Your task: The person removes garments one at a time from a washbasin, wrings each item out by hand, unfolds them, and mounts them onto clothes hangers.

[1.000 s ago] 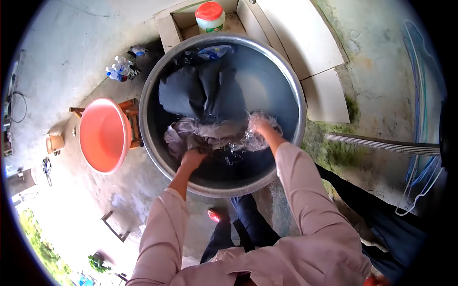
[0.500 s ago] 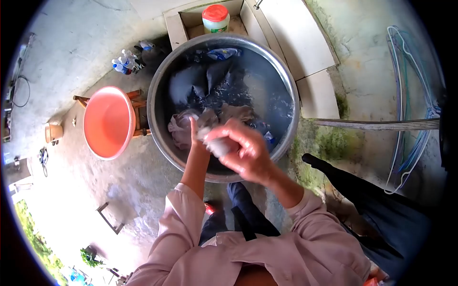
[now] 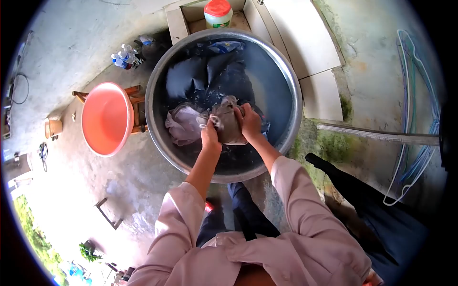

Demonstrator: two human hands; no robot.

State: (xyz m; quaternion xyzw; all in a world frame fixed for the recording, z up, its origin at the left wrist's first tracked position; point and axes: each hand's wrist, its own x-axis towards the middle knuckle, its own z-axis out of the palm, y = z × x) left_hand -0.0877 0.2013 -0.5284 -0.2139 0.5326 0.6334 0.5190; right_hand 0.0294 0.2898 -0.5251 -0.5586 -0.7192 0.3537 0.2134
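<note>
A large round metal basin (image 3: 151, 102) holds water and wet clothes. Near its middle, my left hand (image 3: 210, 136) and my right hand (image 3: 250, 123) grip a greyish-brown wet cloth (image 3: 226, 123) from either side, fingers wrapped into the fabric. Paler pinkish-grey cloth (image 3: 183, 125) lies in the water left of my left hand. Beyond both hands, dark fabric (image 3: 186, 78) bulges out of the water. A blue and white item (image 3: 225, 46) floats by the far rim.
An orange-pink basin (image 3: 106, 119) rests on a wooden stool at the left. Plastic bottles (image 3: 126, 57) stand behind it. Beyond the metal basin is a red-lidded tub (image 3: 218, 14). Hangers (image 3: 405, 119) hang at the right, near a ribbed hose (image 3: 377, 135) and dark cloth (image 3: 377, 209).
My hands were apart in the water, then came together above the basin, my right hand raised and blurred. Now both are lower, holding the greyish-brown cloth between them.
</note>
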